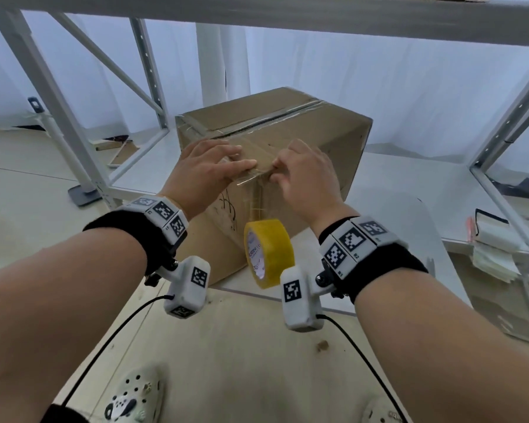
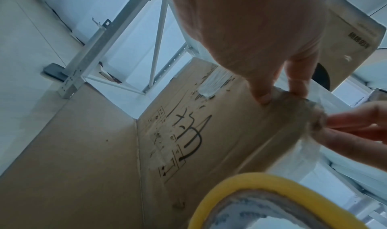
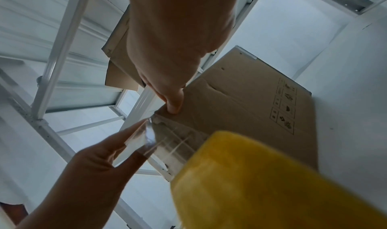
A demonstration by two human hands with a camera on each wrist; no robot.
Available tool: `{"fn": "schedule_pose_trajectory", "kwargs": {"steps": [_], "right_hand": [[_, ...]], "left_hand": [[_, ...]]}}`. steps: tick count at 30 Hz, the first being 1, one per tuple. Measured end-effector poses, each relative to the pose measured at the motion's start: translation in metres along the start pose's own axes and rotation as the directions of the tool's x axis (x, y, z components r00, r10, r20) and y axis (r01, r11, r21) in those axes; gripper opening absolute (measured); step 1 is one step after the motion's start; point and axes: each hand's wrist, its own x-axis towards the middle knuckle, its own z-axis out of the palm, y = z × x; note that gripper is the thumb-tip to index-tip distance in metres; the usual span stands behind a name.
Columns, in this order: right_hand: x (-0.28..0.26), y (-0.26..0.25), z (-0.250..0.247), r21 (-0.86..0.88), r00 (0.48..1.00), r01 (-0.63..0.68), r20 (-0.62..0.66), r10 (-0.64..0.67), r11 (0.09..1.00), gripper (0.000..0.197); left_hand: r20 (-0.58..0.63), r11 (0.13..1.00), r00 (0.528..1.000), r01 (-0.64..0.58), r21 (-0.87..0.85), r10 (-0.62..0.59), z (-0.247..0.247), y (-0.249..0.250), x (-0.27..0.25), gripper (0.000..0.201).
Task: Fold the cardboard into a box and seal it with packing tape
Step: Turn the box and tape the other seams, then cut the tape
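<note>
So the box (image 1: 269,154) on the shelf (image 1: 409,190) looks folded and taped across the top already, left hand (image 1: 209,169) flat on the tape (image 1: 255,190), right hand (image 1: 303,172) pinching it, roll (image 1: 268,253) dangling, probably just tearing off left.

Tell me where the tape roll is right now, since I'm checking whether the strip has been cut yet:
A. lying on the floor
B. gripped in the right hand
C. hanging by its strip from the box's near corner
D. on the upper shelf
C: the yellow tape roll dangles below both hands on a clear strip running up to the box corner, where the left hand presses and the right hand pinches.
</note>
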Motion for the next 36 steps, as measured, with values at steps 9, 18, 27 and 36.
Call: {"fn": "schedule_pose_trajectory", "kwargs": {"steps": [9, 18, 27, 36], "right_hand": [[-0.002, -0.010, 0.011, 0.044, 1.000, -0.016, -0.022, 0.017, 0.999, 0.019], [-0.062, 0.031, -0.039, -0.094, 0.860, -0.452, 0.220, 0.461, 0.887, 0.037], [-0.189, 0.140, -0.048, -0.596, 0.344, -0.618, 0.380, 0.858, 0.512, 0.048], [-0.197, 0.153, -0.002, -0.545, 0.306, -0.694, 0.368, 0.878, 0.471, 0.049]], "left_hand": [[0.166, 0.969, 0.954, 0.247, 0.030, -0.249, -0.023, 0.016, -0.021, 0.071], [0.049, 0.963, 0.979, 0.201, -0.178, -0.196, -0.048, 0.092, -0.015, 0.054], [0.274, 0.974, 0.961, 0.040, -0.225, 0.024, 0.030, 0.187, 0.016, 0.043], [0.392, 0.954, 0.918, 0.057, -0.295, 0.066, 0.064, 0.194, 0.010, 0.036]]}}
